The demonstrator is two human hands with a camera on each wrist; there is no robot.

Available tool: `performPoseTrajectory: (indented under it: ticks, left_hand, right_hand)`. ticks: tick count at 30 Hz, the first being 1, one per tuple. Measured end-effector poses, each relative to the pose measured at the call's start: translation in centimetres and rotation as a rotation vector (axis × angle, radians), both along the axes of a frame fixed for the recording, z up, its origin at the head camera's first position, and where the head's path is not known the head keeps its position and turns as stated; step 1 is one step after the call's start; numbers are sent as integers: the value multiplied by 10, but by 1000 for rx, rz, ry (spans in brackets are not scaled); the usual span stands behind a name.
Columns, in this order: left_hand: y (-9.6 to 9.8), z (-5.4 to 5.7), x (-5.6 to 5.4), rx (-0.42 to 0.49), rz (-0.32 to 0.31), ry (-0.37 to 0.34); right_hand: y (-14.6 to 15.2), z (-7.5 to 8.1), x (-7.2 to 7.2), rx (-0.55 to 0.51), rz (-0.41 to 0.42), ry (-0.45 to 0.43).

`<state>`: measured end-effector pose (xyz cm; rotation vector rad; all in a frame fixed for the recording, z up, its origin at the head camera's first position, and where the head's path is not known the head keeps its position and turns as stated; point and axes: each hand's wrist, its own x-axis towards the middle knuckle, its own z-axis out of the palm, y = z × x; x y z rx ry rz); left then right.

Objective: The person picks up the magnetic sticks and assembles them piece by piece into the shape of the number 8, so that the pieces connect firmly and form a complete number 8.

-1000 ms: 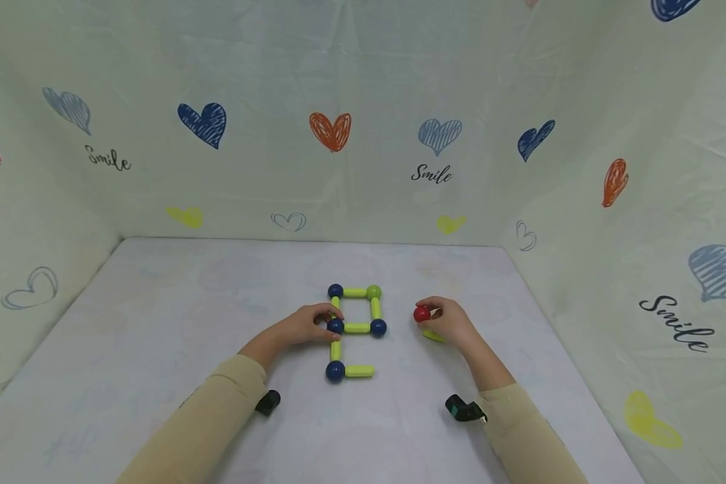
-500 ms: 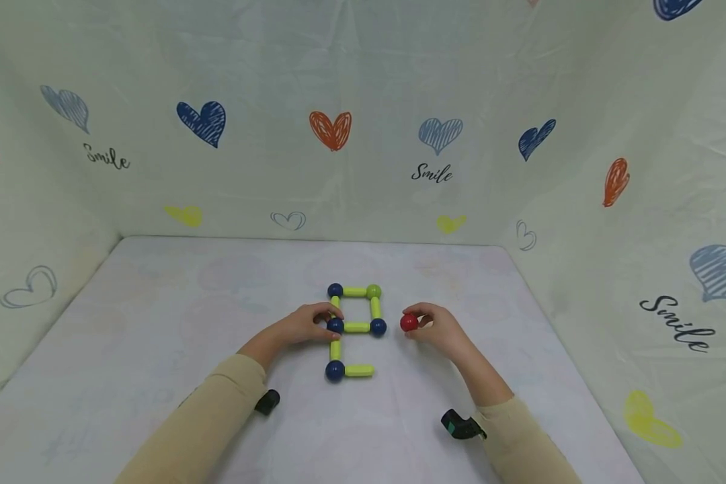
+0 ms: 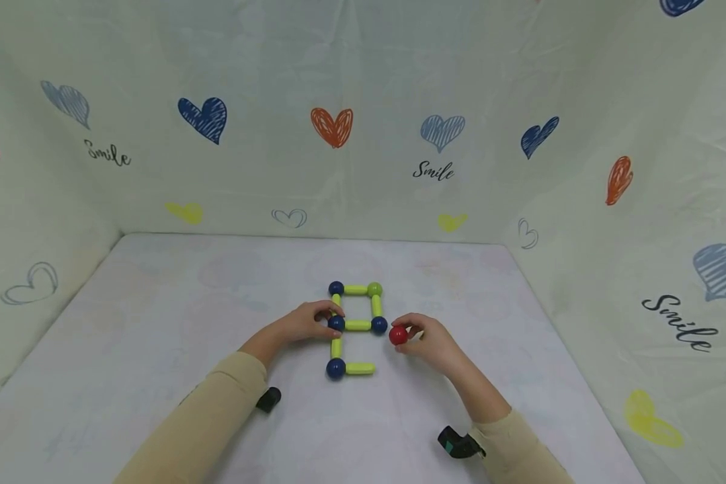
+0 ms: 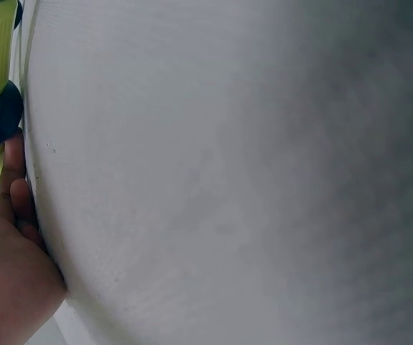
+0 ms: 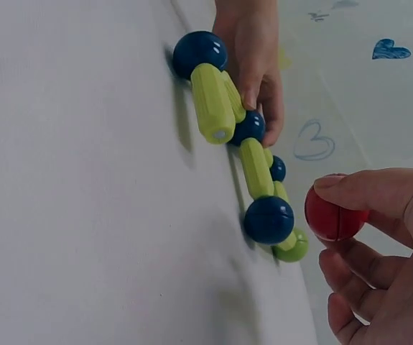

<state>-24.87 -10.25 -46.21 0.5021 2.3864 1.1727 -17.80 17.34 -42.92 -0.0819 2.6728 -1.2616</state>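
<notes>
In the head view, a flat frame of yellow-green rods (image 3: 358,325) and balls lies on the table: a square with one more rod leading down from its lower left corner. My left hand (image 3: 305,321) grips the dark blue ball (image 3: 336,323) at that corner, thumb and fingers on either side. A red ball (image 3: 398,335) is pinched between thumb and fingers of my right hand (image 3: 429,343), just right of the square's lower right blue ball (image 3: 379,325). The right wrist view shows the red ball (image 5: 335,210) apart from the frame.
The lower blue ball (image 3: 335,368) carries a rod (image 3: 359,368) whose right end is free. A light green ball (image 3: 374,289) forms the square's upper right corner. Black wrist cameras (image 3: 460,444) stick out from both sleeves. A heart-printed curtain (image 3: 333,181) rises behind the white table (image 3: 157,302).
My right hand has brought the red ball left and nearer me, close to the frame. A loose yellow-green rod beneath that hand no longer shows. My left hand has stayed put.
</notes>
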Motion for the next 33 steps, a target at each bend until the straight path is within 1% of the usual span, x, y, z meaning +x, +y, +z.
performPoseTrajectory:
  ticks: [7,14,19,25,33]
  left_hand:
    - [0,-2,-2,-6,5,1]
    - [0,-5,-5,-15,8,0]
    - [-1,-6,-5,-15,6,-3]
    - [-1,-5,-4,-9,4,-2]
    - [0,-6,-3,-16,2,3]
  right_hand:
    - [-6,1,8,-11,38,28]
    - [-12,-2,13,-20,51,-2]
    - [-14,-5,17,-29,64,-17]
    - [-14,-12,19,-27,78,-38]
    - [-13,-22,23,-22,138,-12]
